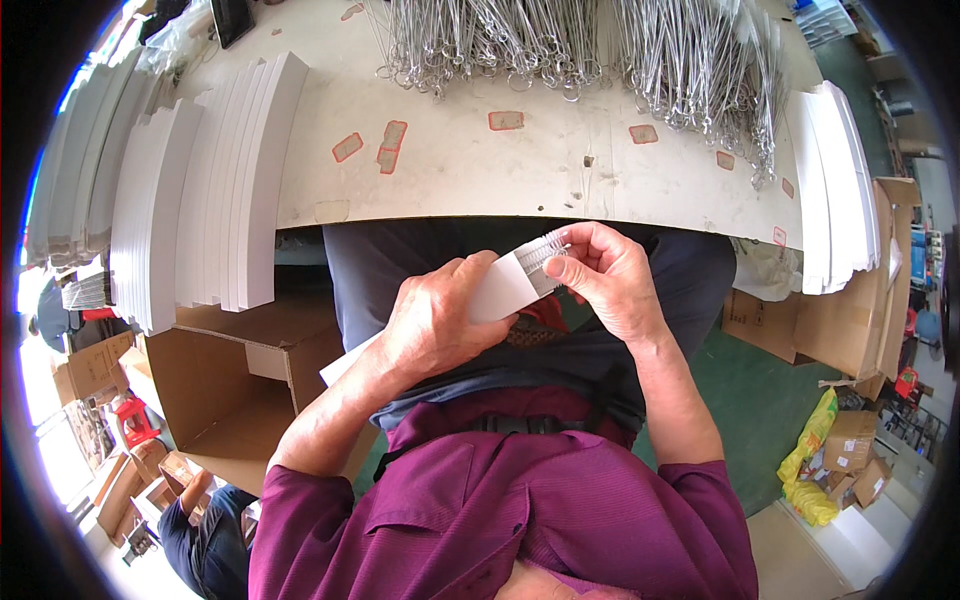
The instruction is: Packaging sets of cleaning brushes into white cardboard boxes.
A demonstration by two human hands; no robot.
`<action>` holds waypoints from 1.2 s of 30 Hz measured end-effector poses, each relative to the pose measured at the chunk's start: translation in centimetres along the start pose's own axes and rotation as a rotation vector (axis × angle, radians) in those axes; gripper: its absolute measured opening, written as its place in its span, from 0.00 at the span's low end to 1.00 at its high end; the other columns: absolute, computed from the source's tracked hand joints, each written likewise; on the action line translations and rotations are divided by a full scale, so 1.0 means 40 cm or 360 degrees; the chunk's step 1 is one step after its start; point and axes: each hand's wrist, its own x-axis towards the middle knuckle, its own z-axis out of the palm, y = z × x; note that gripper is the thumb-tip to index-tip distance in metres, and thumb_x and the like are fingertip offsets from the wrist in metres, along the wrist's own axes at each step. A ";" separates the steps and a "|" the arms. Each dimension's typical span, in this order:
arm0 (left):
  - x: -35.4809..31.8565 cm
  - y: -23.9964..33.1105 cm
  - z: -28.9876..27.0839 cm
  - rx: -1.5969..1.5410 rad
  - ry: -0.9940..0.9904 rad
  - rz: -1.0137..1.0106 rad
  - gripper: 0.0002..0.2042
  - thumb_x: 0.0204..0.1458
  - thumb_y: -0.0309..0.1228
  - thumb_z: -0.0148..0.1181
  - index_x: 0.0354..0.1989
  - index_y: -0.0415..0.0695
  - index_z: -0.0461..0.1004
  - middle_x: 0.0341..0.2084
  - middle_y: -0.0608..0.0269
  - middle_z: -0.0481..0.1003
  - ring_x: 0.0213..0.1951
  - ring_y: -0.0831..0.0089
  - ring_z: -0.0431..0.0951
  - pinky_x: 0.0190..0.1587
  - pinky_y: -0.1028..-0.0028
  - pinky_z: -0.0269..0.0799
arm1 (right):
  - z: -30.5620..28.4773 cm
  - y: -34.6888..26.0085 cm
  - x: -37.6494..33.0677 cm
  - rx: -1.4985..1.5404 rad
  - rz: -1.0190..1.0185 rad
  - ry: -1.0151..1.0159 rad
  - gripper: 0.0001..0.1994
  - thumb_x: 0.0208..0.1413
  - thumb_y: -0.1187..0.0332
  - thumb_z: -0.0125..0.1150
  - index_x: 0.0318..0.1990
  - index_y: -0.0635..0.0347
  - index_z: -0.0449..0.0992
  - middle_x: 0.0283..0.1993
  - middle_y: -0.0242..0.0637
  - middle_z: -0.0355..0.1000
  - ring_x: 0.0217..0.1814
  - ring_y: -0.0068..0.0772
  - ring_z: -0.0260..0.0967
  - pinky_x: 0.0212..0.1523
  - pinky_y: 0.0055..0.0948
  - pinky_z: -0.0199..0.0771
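My left hand is wrapped around a long, narrow white box, held at a slant over my lap, just off the table's near edge. From the box's upper right end sticks a bundle of thin pale pieces with bristly ends, perhaps wire brushes. My right hand has its thumb and fingers pinched at the tip of this bundle. How far the bundle reaches inside the box is hidden.
Looped metal wires lie in heaps along the far side of the table. White narrow boxes stand stacked at the left and right. An open cardboard carton is at lower left, near another person.
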 end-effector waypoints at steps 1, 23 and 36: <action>-0.001 0.003 0.001 0.0001 0.0000 -0.0002 0.26 0.44 0.33 0.74 0.52 0.40 0.73 0.34 0.47 0.80 0.36 0.46 0.84 0.38 0.55 0.82 | 0.002 0.014 0.002 -0.0056 -0.0144 0.0040 0.14 0.59 0.69 0.75 0.47 0.66 0.80 0.34 0.26 0.77 0.32 0.11 0.69 0.33 0.16 0.73; 0.001 0.002 0.007 -0.0063 -0.0001 -0.0152 0.29 0.42 0.33 0.77 0.53 0.38 0.74 0.39 0.43 0.81 0.42 0.46 0.85 0.44 0.57 0.82 | 0.080 0.068 -0.038 -0.0877 -0.0883 0.0254 0.16 0.67 0.67 0.63 0.57 0.68 0.78 0.59 0.55 0.75 0.56 0.51 0.79 0.54 0.36 0.80; 0.002 0.008 0.014 -0.0163 0.0025 -0.0025 0.34 0.46 0.32 0.74 0.63 0.43 0.68 0.43 0.43 0.81 0.43 0.45 0.84 0.44 0.56 0.83 | 0.002 0.015 -0.048 -0.0539 -0.0248 -0.0342 0.15 0.71 0.74 0.54 0.60 0.66 0.77 0.45 0.41 0.82 0.41 0.27 0.79 0.46 0.26 0.80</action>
